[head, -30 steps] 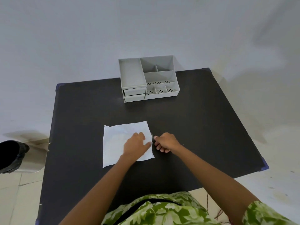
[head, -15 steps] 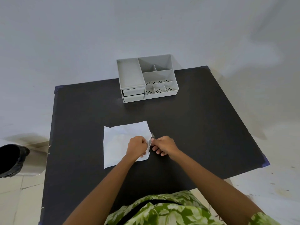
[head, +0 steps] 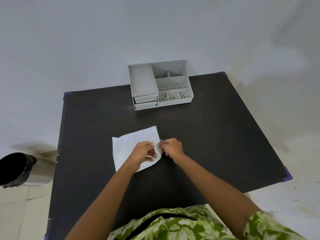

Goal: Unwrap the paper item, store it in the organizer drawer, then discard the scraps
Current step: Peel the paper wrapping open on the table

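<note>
Both hands, left hand and right hand, pinch the paper item edge; unwrapping underway; next, peel it open.

— What colours do we see on the table?

— We see a black top with blue corner caps, a white paper sheet, and a pale grey organizer with dotted perforations in its front trays.

— And around it?

— We note a green, leaf-patterned shirt, a black-lined bin, a grey-white wall.
</note>
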